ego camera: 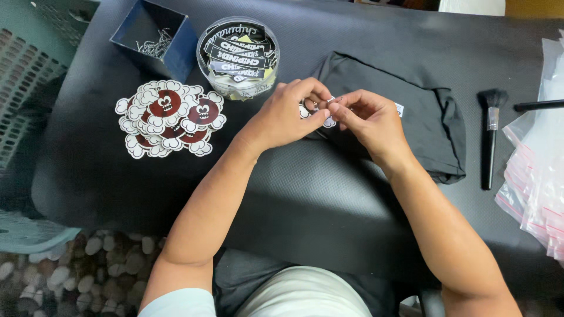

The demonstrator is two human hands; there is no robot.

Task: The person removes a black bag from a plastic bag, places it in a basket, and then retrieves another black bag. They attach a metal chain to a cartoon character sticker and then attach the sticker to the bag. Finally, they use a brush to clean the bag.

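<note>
A small white-edged cut-out tag (325,115) is pinched between the fingertips of the left hand (286,117) and the right hand (369,120), both grips closed on it, just above a folded black garment (423,117) on the dark tabletop (305,194). A pile of red-and-white tags (167,117), a round clear tub (238,56), a blue box (154,38), a brush (490,135) and clear bags (537,176) lie around.

Looks like a small merch-packing workstation: black padded table (106,170), stack of die-cut cartoon tags (169,117), tub of woven labels (238,56), zip bags (537,176), folded black garment (411,126).
</note>
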